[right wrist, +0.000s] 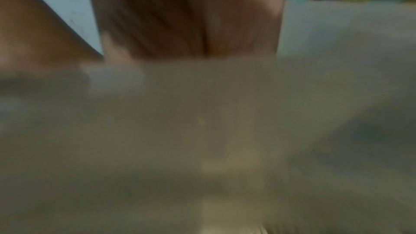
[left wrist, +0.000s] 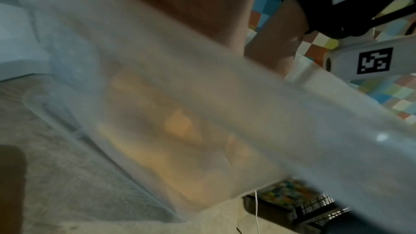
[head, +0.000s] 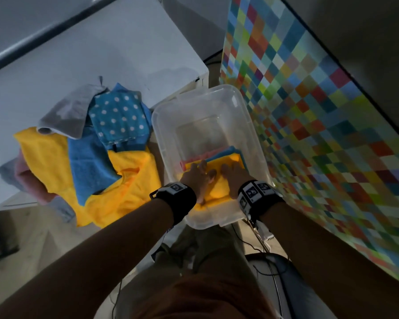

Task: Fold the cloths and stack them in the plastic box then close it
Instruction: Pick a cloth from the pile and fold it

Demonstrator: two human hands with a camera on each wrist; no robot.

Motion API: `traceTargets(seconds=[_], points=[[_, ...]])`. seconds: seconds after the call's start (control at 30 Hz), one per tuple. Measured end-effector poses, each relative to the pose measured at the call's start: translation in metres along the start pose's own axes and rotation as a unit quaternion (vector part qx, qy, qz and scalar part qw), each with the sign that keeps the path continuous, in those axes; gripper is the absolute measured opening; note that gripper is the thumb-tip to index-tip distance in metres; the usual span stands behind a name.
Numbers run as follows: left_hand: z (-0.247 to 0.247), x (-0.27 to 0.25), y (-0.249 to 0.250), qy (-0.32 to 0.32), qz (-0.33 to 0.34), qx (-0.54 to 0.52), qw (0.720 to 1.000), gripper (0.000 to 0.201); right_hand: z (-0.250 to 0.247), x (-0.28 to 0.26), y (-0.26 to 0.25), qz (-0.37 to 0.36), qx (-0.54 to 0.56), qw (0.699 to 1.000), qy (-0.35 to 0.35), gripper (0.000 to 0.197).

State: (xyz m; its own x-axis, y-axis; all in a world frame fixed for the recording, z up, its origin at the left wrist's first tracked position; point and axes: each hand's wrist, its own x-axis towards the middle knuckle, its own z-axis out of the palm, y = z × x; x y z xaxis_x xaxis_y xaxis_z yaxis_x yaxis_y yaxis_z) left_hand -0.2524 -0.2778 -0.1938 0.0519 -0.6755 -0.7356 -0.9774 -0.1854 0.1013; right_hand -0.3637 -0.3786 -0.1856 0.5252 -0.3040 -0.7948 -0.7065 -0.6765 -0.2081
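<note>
2 hands, the left hand [head: 197,178] and right hand [head: 234,178], are laid with flat fingers on a folded yellow cloth [head: 219,189] topping the stack in the plastic box [head: 164,125], lower centre of the frame. The soft, light, limp fabric is judged best gripped at a folded edge. Unfolded cloths [head: 90,153] are heaped at left on the worktop [head: 101,42].

Your plastic box [head: 164,125] sits just right of the worktop [head: 101,54], its near end toward you. Inside it, at the near end, lies a stack of folded cloths [head: 217,155] — the top cloth [head: 219,187] covers most of the stack. Your left hand [head: 197,178] and right hand [head: 234,180] rest side by side on that top cloth, fingers pointing away from you. On the worktop, left of the box, a heap of unfolded cloths [head: 90,153] spreads out — its near edge hangs over the worktop's front.
</note>
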Motion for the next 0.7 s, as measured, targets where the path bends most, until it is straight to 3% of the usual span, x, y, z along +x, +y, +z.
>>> traceTargets(seconds=[0.1, 0.27, 0.4, 0.5, 0.57, 0.63, 0.7], points=[[0.007, 0.005, 0.003, 0.017, -0.02, -0.009, 1.0, 0.09, 0.007, 0.007, 0.001, 0.008, 0.014, 1.0, 0.011, 0.048], [0.004, 0.005, 0.005, 0.017, -0.021, 0.017, 0.999, 0.08, 0.008, 0.005, -0.003, 0.021, 0.015, 1.0, 0.009, 0.054], [-0.021, -0.018, -0.005, 0.022, -0.015, -0.059, 0.998, 0.062, -0.012, -0.004, -0.002, -0.012, 0.019, 1.0, -0.003, 0.05], [-0.033, -0.049, -0.031, 0.118, 0.021, -0.139, 0.983, 0.03, -0.033, -0.021, -0.019, -0.034, 0.013, 0.999, 0.038, 0.038], [-0.035, -0.072, -0.047, 0.217, 0.029, -0.228, 0.949, 0.015, -0.047, -0.034, -0.04, -0.056, 0.032, 0.994, 0.087, 0.023], [-0.028, -0.093, -0.063, 0.291, 0.024, -0.299, 0.908, 0.011, -0.056, -0.043, -0.064, -0.073, 0.075, 0.985, 0.139, 0.011], [-0.011, -0.114, -0.086, 0.314, 0.008, -0.313, 0.896, 0.013, -0.059, -0.048, -0.094, -0.108, 0.136, 0.969, 0.174, 0.015]])
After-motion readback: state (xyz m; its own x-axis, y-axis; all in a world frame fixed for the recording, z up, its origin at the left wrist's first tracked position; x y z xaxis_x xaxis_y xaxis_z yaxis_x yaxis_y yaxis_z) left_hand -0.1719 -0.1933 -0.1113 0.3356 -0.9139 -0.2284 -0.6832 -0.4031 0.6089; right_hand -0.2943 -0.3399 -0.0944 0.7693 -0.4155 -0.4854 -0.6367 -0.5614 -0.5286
